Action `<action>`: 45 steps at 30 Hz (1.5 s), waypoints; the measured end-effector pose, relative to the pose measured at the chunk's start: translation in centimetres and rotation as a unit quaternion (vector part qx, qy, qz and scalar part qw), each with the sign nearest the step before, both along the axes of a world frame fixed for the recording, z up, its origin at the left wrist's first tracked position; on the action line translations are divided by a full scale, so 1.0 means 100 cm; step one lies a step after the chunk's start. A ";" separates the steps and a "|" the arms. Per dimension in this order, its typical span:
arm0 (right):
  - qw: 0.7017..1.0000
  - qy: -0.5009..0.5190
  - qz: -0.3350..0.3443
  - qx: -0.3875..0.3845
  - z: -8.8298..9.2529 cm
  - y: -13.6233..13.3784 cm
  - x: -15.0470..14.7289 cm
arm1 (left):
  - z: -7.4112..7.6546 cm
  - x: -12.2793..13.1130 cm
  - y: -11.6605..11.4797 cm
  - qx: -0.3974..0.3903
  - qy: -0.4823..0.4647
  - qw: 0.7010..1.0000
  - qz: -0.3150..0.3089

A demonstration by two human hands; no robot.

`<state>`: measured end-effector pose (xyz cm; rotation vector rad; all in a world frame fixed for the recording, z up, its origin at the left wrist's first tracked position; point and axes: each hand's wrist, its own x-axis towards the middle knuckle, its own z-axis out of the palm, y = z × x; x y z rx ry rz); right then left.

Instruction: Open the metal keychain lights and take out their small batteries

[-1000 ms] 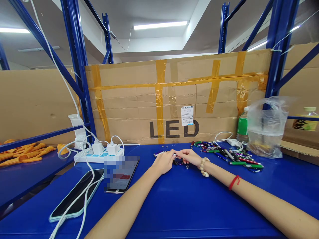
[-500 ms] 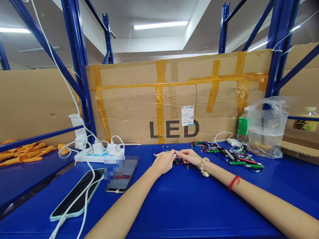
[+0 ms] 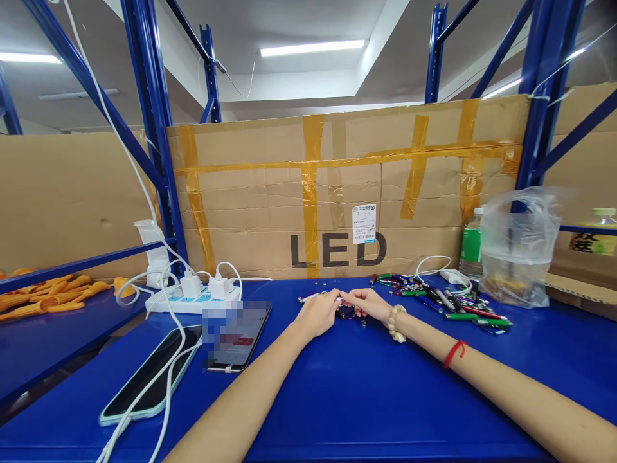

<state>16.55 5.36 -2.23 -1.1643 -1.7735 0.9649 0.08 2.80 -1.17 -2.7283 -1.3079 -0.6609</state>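
Observation:
My left hand (image 3: 318, 312) and my right hand (image 3: 369, 303) meet at the fingertips over the middle of the blue tabletop (image 3: 318, 399). Both are closed, with fingers pinched together around something small that I cannot make out. Small dark and shiny parts (image 3: 346, 314) lie beneath and between the hands. Just beyond the left hand shows a pen-like piece (image 3: 307, 297), partly hidden by the fingers. A few tiny metal bits (image 3: 324, 283) are scattered farther back. To the right of my right hand spreads a pile of coloured pens (image 3: 448, 302).
At left, a phone (image 3: 149, 379) and a second dark-screened device (image 3: 241, 337) lie below a white power strip (image 3: 193, 301) with trailing cables. A plastic bag (image 3: 518, 251) and a green-labelled bottle (image 3: 471, 244) stand at back right, before a large cardboard panel (image 3: 260, 212).
The view has shifted very slightly. Both hands keep practically the same place and pinched pose, and nothing else has visibly moved.

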 end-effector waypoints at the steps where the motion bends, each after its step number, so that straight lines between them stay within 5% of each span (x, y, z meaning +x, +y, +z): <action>1: 1.000 0.000 0.000 0.000 0.000 0.000 0.000 | 0.000 0.000 0.000 0.002 0.000 1.000 -0.001; 45: 1.000 -0.014 0.011 -0.001 0.000 0.000 0.001 | -0.005 -0.001 0.005 0.028 0.004 1.000 -0.013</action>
